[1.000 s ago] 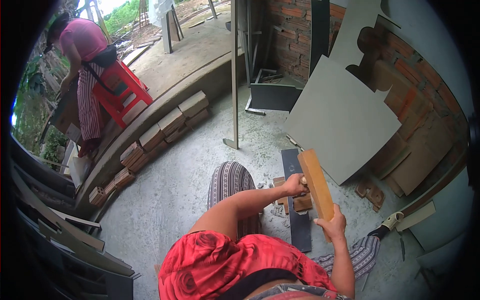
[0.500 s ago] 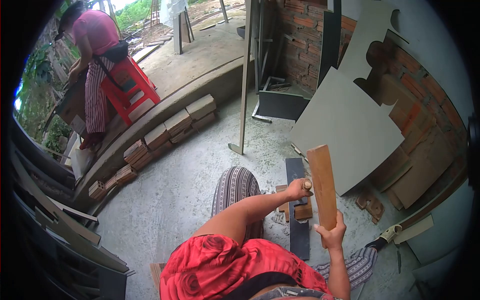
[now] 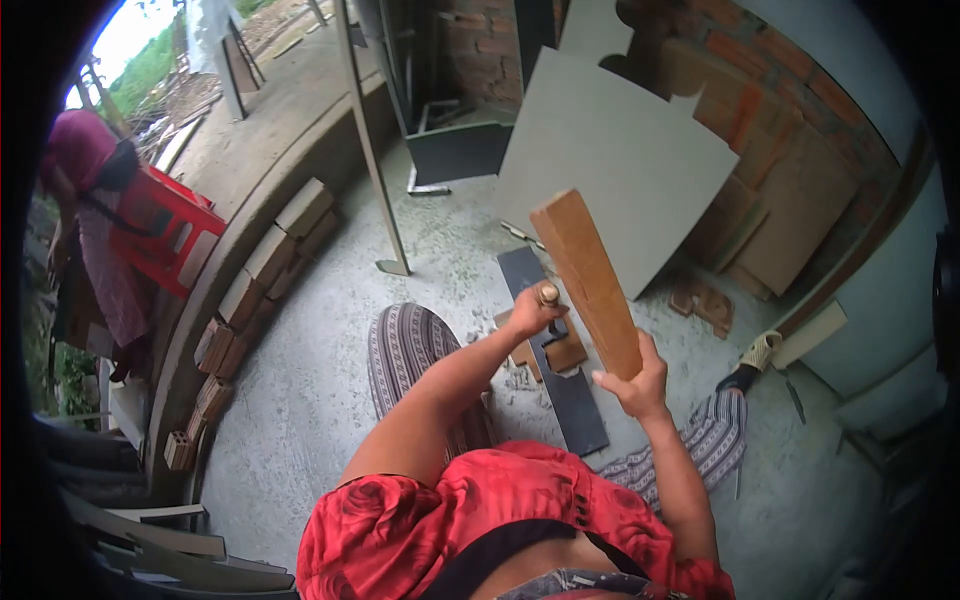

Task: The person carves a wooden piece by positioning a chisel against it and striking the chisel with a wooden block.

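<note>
My left hand point(image 3: 533, 312) is closed round the upright handle of a chisel-like tool point(image 3: 548, 292). The tool's lower end is over a small brown wooden piece point(image 3: 566, 352) lying across a dark flat board point(image 3: 583, 415) on the floor. To the right, my right hand point(image 3: 640, 378) is wrapped round the narrow near end of a long wooden block point(image 3: 590, 280). The block's thick end is raised up and to the left, apart from the tool's handle. Pale chips point(image 3: 525, 385) lie beside the dark board.
A large pale panel point(image 3: 620, 160) leans beyond the work. Stacked bricks point(image 3: 270, 255) line the raised ledge at the left. Another person point(image 3: 85, 160) is by a red stool point(image 3: 165, 230). A carved wooden piece point(image 3: 702, 305) lies at the right, near my foot point(image 3: 760, 350).
The view has swung, so the surroundings sit further left and higher. The wooden block has moved away from the tool's handle, which it was close to a second ago. Both hands keep their holds.
</note>
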A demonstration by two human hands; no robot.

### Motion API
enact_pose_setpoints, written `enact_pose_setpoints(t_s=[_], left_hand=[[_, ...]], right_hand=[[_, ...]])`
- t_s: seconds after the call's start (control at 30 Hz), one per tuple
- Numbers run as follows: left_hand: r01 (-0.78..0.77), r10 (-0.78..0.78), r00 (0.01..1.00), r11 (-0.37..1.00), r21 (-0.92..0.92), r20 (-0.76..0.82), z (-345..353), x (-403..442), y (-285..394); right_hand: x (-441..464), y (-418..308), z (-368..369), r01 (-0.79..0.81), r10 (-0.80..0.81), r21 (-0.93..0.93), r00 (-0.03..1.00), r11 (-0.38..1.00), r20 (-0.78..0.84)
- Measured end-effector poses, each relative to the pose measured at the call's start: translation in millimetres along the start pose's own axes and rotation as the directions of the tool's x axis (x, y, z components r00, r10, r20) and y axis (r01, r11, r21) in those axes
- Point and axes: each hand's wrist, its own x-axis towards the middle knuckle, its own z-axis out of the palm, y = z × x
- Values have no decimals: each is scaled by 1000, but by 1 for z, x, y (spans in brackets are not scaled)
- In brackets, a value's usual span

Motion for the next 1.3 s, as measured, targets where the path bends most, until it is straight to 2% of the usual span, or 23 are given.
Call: enact_pose_setpoints(t_s=[0.03, 0.07, 0.13, 0.2, 0.23, 0.27, 0.3, 0.43, 0.47, 0.5, 0.53, 0.6, 0.63, 0.67, 0.73, 0.8, 0.87, 0.93, 1.07, 1.13, 1.2, 1.27, 1.3], left_hand=[[7, -7, 1000, 1000, -17, 14, -1, -5, 17], [-37, 38, 999, 997, 62, -6, -1, -5, 17], [-28, 28, 999, 1000, 3, 22, 0, -2, 9], [-24, 19, 996, 998, 50, 88, -1, -3, 10], [-21, 16, 995, 999, 48, 102, 0, 0, 3], [-178, 172, 984, 934, 311, 48, 0, 3, -4], [-297, 333, 942, 778, 554, 37, -1, 5, -10], [-237, 216, 970, 746, 622, 111, -6, 5, -2], [-237, 220, 970, 745, 623, 106, -3, 3, 1], [-120, 84, 991, 900, 420, 103, -1, -1, 6], [15, -41, 991, 981, 195, 128, 0, -4, 12], [46, -44, 990, 999, -12, 135, 5, -8, 29], [66, -62, 990, 998, -24, 126, 5, -13, 48], [21, -26, 995, 998, 53, 97, 5, -10, 36], [59, -72, 996, 971, 231, 50, 2, -9, 40], [85, -91, 996, 946, 313, 4, 1, -7, 41], [72, -81, 997, 958, 279, 20, -5, -6, 46], [78, -81, 997, 948, 307, -4, -9, -9, 50], [163, -187, 981, 939, 302, 50, -8, -14, 63], [72, -126, 985, 923, 377, 120, -5, -14, 54], [8, -106, 975, 894, 447, 195, -4, -16, 58], [-20, -77, 977, 898, 440, 200, -2, -18, 53], [-21, -85, 972, 896, 444, 217, -4, -17, 52]], right_hand=[[2, -9, -2, 48, -44, 84, 998, 995, -51], [3, -8, -3, 111, -101, 123, 991, 986, -82], [1, -7, -2, 163, -145, 131, 980, 978, -133], [-5, 15, 0, 78, -77, 12, 995, 997, -64], [-6, 19, 0, -24, 32, -187, 999, 982, 41], [-6, 23, 0, -100, 158, -383, 980, 918, 122], [-4, 33, 5, -111, 255, -552, 948, 826, 192], [-3, 41, 6, -172, 296, -474, 934, 864, 200], [-3, 37, 5, -235, 336, -417, 923, 878, 186], [-2, 34, 5, -293, 371, -355, 912, 888, 175], [-3, 38, 6, -275, 352, -351, 919, 895, 178], [-4, 53, 8, -336, 381, -268, 914, 903, 137], [-4, 55, 8, -355, 388, -226, 914, 907, 119], [-4, 57, 9, -371, 394, -183, 913, 910, 107], [-4, 67, 11, -414, 420, -80, 901, 907, 104], [-2, 70, 11, -428, 430, -39, 896, 903, 115], [-3, 74, 11, -468, 465, -2, 878, 884, 112], [-1, 83, 13, -470, 484, -187, 875, 863, 34], [-9, 129, 24, -500, 533, -346, 846, 794, -1], [-13, 144, 27, -563, 612, -557, 782, 611, -119], [-21, 153, 19, -610, 735, -621, 674, 493, -77], [-36, 186, 16, -583, 760, -707, 643, 401, -99], [-38, 190, 16, -580, 757, -706, 647, 408, -94]])
